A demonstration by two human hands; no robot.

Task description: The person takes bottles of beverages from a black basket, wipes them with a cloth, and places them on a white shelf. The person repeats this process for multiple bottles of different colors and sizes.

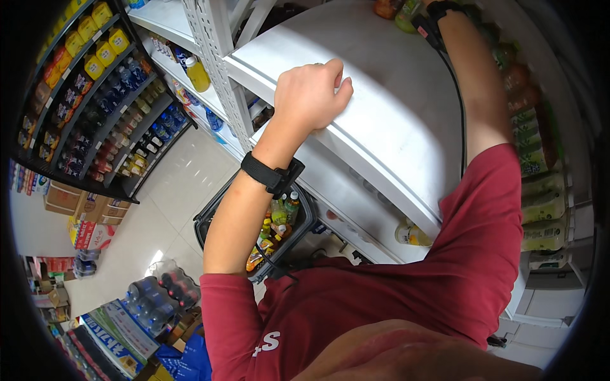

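My left hand point(310, 95) rests at the front edge of a white metal shelf point(376, 138), its fingers curled in and no object visible in them. A black strap point(261, 172) circles that wrist. My right arm reaches far over the same shelf to the top of the picture. Most of my right hand point(427, 2) is cut off there, beside a green bottle point(406, 18) and an orange-brown one point(387, 8). Whether it grips the green bottle cannot be made out. A cable runs down from the right wrist's device point(425, 31).
A dark basket point(309, 221) of drink bottles and packets stands below my left arm. Bottles point(543, 238) line the right side. A yellow-labelled container point(411, 234) sits on a lower shelf. Stocked racks point(102, 105), cartons point(90, 207) and shrink-wrapped bottle packs point(155, 305) stand at the left.
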